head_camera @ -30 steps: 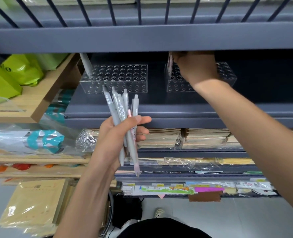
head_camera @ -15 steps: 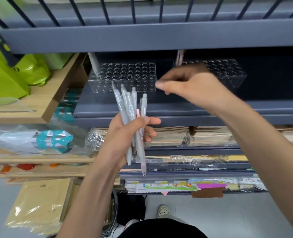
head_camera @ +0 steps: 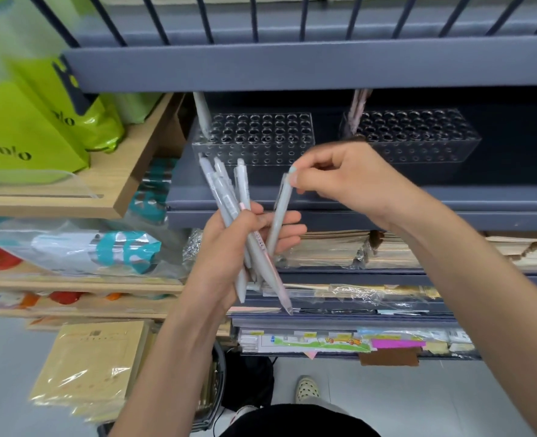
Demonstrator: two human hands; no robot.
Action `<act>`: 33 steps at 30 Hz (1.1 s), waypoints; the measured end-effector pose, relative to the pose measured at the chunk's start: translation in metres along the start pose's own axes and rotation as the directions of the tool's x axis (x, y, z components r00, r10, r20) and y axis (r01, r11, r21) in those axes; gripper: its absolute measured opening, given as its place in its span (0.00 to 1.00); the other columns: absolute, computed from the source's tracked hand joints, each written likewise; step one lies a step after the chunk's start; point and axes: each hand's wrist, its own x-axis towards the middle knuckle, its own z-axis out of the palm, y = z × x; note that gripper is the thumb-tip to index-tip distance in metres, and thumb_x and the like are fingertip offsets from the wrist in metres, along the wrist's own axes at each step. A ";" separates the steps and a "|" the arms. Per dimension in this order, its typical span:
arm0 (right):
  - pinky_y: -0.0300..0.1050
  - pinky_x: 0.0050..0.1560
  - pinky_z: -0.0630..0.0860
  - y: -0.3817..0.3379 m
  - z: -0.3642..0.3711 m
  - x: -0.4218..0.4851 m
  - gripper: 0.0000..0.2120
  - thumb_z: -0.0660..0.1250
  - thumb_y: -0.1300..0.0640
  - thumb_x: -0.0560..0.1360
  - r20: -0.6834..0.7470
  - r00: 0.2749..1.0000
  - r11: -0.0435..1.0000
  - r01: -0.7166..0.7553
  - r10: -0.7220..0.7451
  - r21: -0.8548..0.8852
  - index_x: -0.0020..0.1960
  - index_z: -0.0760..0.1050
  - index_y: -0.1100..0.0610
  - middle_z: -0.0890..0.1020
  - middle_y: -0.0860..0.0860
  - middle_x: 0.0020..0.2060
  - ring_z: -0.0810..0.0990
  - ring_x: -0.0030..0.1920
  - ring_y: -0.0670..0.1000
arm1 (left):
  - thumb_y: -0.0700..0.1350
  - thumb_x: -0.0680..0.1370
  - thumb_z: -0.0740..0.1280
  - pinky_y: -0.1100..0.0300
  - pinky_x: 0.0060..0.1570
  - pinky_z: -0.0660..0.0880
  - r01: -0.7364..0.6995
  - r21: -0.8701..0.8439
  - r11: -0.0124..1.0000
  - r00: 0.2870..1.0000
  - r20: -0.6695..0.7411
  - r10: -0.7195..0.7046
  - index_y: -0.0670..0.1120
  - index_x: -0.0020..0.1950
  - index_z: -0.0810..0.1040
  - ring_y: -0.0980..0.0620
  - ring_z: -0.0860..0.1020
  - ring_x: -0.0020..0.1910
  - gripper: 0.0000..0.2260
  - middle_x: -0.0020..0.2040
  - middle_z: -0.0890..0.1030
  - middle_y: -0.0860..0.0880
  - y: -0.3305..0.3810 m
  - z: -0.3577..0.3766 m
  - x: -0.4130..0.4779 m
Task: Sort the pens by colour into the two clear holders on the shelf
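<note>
grey pen (head_camera: 201,114) top: behind shelf edge (head_camera: 292,69) | pink pens (head_camera: 357,104) tops: same | green bag (head_camera: 24,127): blurred, cut off left

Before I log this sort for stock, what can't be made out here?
Head view:
Pink pens in right holder: tops hidden by the upper shelf; count unclear.
Bundle in left hand: pens overlap, count unclear.
Pen labels: too small to read.

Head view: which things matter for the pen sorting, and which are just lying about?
Job: left hand, pen bundle, right hand, pinched pen, left holder, right holder, pink pens.
Lying about: green bags, paper stacks, yellow packets.
</note>
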 end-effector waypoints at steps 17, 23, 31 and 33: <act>0.43 0.32 0.79 -0.019 0.054 0.021 0.05 0.63 0.63 0.79 -0.158 0.987 0.932 0.093 -0.040 0.349 0.47 0.77 0.60 0.84 0.57 0.38 0.81 0.33 0.53 | 0.36 0.78 0.65 0.59 0.28 0.75 -0.068 0.116 0.991 0.996 -0.044 0.073 0.45 0.48 0.70 0.47 0.78 0.29 0.06 0.44 0.85 0.38 0.014 -0.050 -0.010; 0.42 0.37 0.80 -0.019 0.076 0.019 0.09 0.71 0.63 0.75 -0.036 0.999 0.955 0.008 0.003 0.295 0.54 0.79 0.61 0.84 0.59 0.37 0.83 0.35 0.51 | 0.35 0.79 0.65 0.60 0.29 0.75 -0.083 0.137 0.987 0.993 -0.070 0.094 0.46 0.47 0.70 0.49 0.79 0.31 0.07 0.45 0.86 0.40 0.021 -0.069 -0.011; 0.46 0.42 0.82 -0.035 0.070 0.033 0.08 0.64 0.66 0.76 -0.409 0.912 0.946 0.152 -0.023 0.286 0.55 0.74 0.59 0.84 0.54 0.39 0.84 0.38 0.55 | 0.40 0.77 0.68 0.60 0.25 0.73 -0.007 0.094 0.996 0.999 -0.040 0.011 0.45 0.43 0.74 0.49 0.76 0.25 0.05 0.31 0.79 0.46 0.022 -0.094 -0.018; 0.50 0.45 0.83 -0.041 0.067 0.043 0.06 0.62 0.65 0.76 -0.504 0.862 0.946 0.210 -0.060 0.248 0.52 0.74 0.59 0.84 0.51 0.38 0.85 0.40 0.56 | 0.42 0.74 0.69 0.58 0.27 0.75 0.012 0.066 0.998 0.999 -0.038 -0.009 0.46 0.41 0.75 0.48 0.75 0.25 0.05 0.28 0.74 0.48 0.021 -0.100 -0.018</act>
